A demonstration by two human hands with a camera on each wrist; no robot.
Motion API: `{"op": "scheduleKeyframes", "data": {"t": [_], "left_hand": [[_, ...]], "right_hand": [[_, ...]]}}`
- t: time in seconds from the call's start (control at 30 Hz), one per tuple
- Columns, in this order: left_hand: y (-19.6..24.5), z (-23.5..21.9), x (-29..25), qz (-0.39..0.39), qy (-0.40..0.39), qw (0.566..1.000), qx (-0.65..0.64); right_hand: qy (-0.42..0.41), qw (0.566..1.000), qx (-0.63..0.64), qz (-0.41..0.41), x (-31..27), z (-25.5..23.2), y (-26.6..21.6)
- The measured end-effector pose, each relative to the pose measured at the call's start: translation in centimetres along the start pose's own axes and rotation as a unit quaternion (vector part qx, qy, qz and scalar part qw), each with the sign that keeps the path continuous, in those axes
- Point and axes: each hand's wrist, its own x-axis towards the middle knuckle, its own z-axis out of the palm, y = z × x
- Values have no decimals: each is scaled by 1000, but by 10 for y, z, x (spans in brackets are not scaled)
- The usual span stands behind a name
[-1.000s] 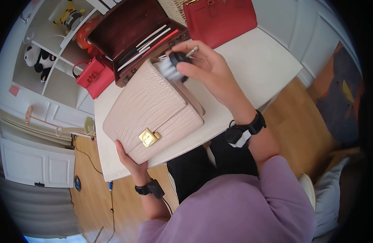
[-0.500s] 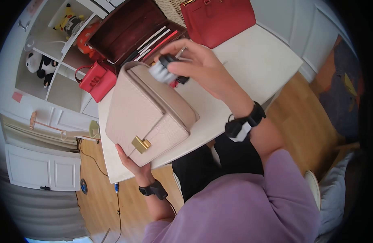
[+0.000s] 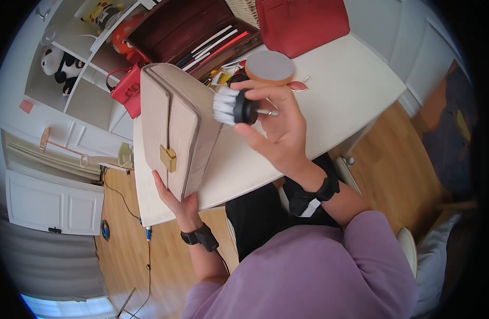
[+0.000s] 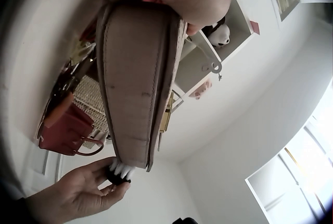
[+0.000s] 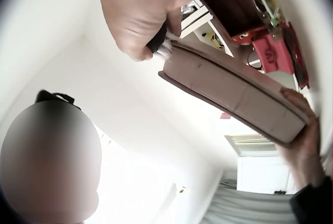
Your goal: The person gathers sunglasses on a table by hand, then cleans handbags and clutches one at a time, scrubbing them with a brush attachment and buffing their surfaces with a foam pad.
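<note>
My left hand (image 3: 180, 204) grips a pale beige textured handbag (image 3: 202, 114) by its lower end, thumb on the front near the gold clasp (image 3: 168, 158). The bag stands tilted above the white table (image 3: 361, 80), one narrow side panel turned toward my right hand (image 3: 284, 135). That hand pinches a round brush (image 3: 244, 108) by its black base, between thumb and fingers. White bristles face the bag, and a thin metal shank sticks out toward the palm. In the left wrist view the bristles (image 4: 122, 170) are right at the far end of the side panel (image 4: 130, 88).
Behind the bag lies an open dark wooden case (image 3: 172, 26) with several slim sticks. A large red handbag (image 3: 308, 26), a small red handbag (image 3: 130, 90), a grey-topped round container (image 3: 270, 65) and red-tinted glasses (image 3: 297, 86) are nearby. Plush toys fill shelves (image 3: 82, 98) at left.
The handbag has turned more upright, its side panel now toward the right hand. The right hand with the brush has moved right and down, and the grey-topped container has come into view.
</note>
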Motion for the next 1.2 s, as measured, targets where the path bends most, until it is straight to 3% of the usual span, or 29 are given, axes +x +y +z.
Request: {"op": "scheduleKeyframes", "data": {"t": [0.07, 0.13, 0.2, 0.23, 0.27, 0.37, 0.4, 0.47, 0.5, 0.53, 0.6, 0.63, 0.67, 0.73, 0.87, 0.93, 1.0, 1.07, 1.1, 1.13, 1.2], "left_hand": [[1, 3, -1, 4, 20, 1000, -1], [1, -5, 1, -6, -2, 1000, -25], [1, -9, 2, -13, -23, 998, -50], [1, -7, 1, -7, -20, 999, -48], [1, -5, 1, 1, -17, 999, -47], [0, 2, -1, -1, 4, 997, -72], [0, 7, -3, 0, 7, 997, -74], [2, 16, -8, 7, 42, 999, -22], [-3, -15, 4, -24, -17, 998, -54], [-2, -13, 2, -24, -14, 998, -54], [-3, 1, -1, 2, -22, 997, -68], [-2, 5, -3, 3, -16, 999, -50], [-2, 6, -4, 4, -13, 999, -52], [-2, 8, -3, 2, -11, 999, -37], [-1, 11, -9, 9, -8, 999, -40], [10, 24, -30, -3, -6, 999, -39], [5, 11, -23, 17, -23, 999, -36], [-4, -10, -4, 33, 16, 999, 18], [-7, -19, 4, 9, 0, 998, -64], [-6, -19, 7, 11, 2, 998, -63], [-3, -20, 12, -43, -57, 976, -206]], "right_hand": [[-35, 986, -142, -84, -4, 4, 9], [-17, 984, -153, -90, -10, 14, 21], [-14, 966, -242, -89, -18, 22, 29], [-48, 924, -356, -127, -20, 23, 21], [-52, 925, -354, -127, -27, 28, 22], [-184, 946, -257, -72, -62, 45, 34], [-187, 946, -256, -70, -65, 44, 37], [-305, 903, -267, -144, -61, 47, 33], [-279, 904, -276, -170, -51, 44, 31], [-211, 918, -288, -174, -38, 43, 32], [-76, 903, -365, -214, 3, 33, 23], [-1, 920, -344, -185, 16, 29, 29], [10, 918, -359, -171, 25, 24, 31], [-42, 898, -404, -169, 17, 25, 28], [-232, 911, -306, -148, -53, 49, 39], [-332, 887, -257, -192, -73, 53, 45], [-341, 884, -252, -196, -76, 53, 49], [-282, 921, -235, -130, -61, 49, 48], [-260, 925, -242, -132, -52, 48, 46], [-261, 926, -240, -133, -41, 47, 42], [-183, 934, -296, -83, -19, 43, 34]]}}
